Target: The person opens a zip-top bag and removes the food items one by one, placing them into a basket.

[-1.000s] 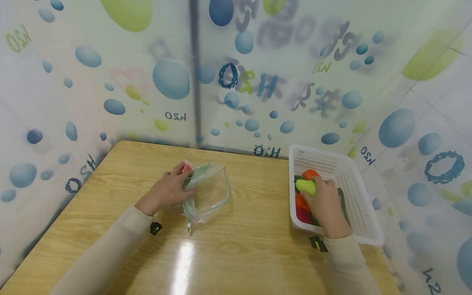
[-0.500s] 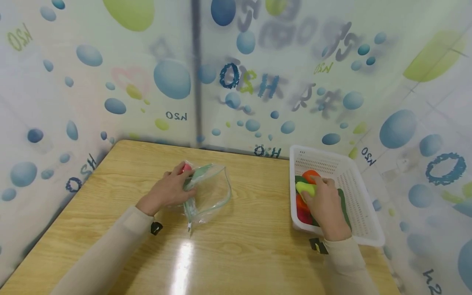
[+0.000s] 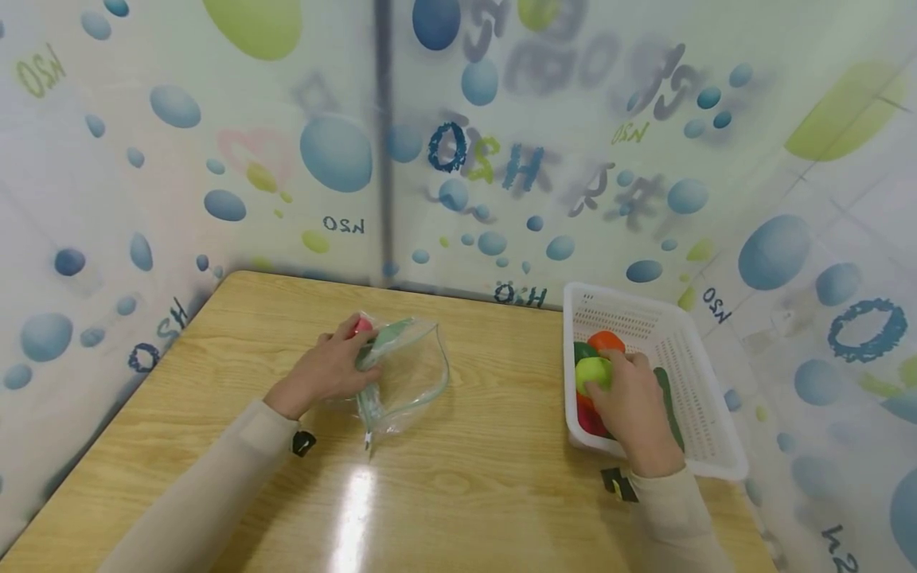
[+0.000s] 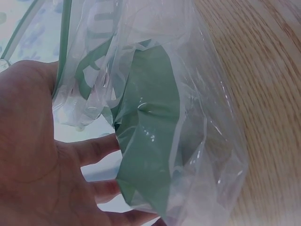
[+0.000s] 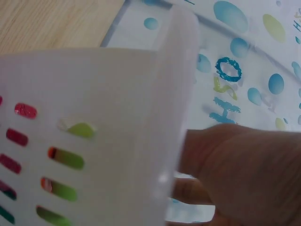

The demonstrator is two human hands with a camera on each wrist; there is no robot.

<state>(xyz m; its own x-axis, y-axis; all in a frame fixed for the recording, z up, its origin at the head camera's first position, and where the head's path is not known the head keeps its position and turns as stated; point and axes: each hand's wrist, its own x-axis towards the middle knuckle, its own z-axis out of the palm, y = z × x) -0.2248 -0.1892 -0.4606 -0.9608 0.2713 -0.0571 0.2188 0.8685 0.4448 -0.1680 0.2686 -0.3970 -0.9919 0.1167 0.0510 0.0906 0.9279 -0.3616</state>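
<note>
My left hand (image 3: 320,376) holds a clear zip bag (image 3: 414,370) near its mouth, at left centre of the table. The bag has a green printed panel (image 4: 150,122), and a pinkish-red thing (image 3: 363,325) shows by the fingertips. Inside a white plastic basket (image 3: 716,422), my right hand (image 3: 636,410) grips a yellow-green, pear-shaped fruit (image 3: 591,374) between thumb and fingers. Around it lie an orange-red piece (image 3: 606,342), a dark red one (image 3: 591,420) and a long dark green one (image 3: 668,406). In the right wrist view the basket wall hides the fingertips.
The wooden table (image 3: 458,501) runs up to a patterned curtain wall (image 3: 458,239) at the back and right. Slots in the basket's side (image 5: 117,117) show red and green produce behind. A zip slider (image 3: 368,439) hangs off the bag's near edge.
The yellow-green fruit has turned in my right hand, its rounded side now showing where the narrow end pointed left. The left hand and bag stay in place.
</note>
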